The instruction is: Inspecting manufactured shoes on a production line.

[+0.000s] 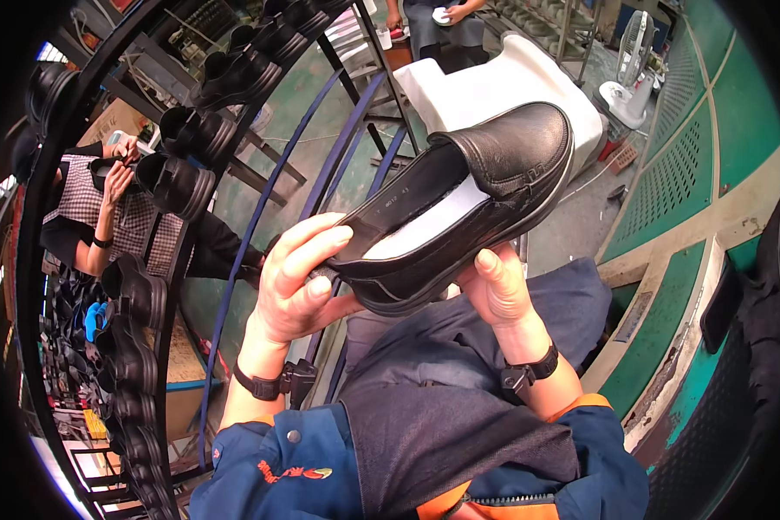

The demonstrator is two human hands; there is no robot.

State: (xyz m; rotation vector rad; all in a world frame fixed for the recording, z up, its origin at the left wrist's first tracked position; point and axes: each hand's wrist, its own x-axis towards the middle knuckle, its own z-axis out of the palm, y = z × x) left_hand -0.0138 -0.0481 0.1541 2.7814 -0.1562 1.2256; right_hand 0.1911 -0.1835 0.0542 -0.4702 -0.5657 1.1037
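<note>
A black leather slip-on shoe is held up in front of me, tilted, with its toe toward the upper right and its opening facing me. Inside it show a dark insole and a white strip along one side. My left hand grips the heel end, fingers over the top edge and thumb at the back. Under the sole, toward the middle and front, my right hand supports the shoe with its thumb on the near side. Most of that hand's fingers are hidden behind the shoe.
On my left a dark metal rack carries rows of black shoes. A person in a checked apron works beyond it, and another person sits ahead. A white-covered object, a standing fan and green perforated panels lie ahead and right.
</note>
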